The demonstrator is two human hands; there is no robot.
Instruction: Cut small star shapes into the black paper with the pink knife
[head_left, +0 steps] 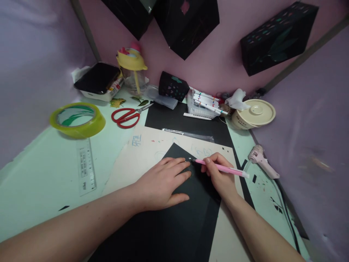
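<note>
A sheet of black paper (177, 225) lies over a larger pale sheet (122, 163) with faint blue marks. My left hand (166, 182) rests flat on the black paper, its fingers spread. In my right hand (219, 174) is a pink pen (226, 168), gripped between thumb and fingers, with its dark tip on or just above the paper near its upper corner. A tiny white mark or scrap (190, 158) shows beside the tip. The left fingertips are close to the tip, slightly apart from it.
Red-handled scissors (128, 117), a yellow tape roll (95, 122) and a clear ruler (86, 165) lie left. Behind stand a drinking cup (133, 69) and a case of markers (204, 102). At right are a lidded bowl (255, 112) and a corded glue gun (263, 160).
</note>
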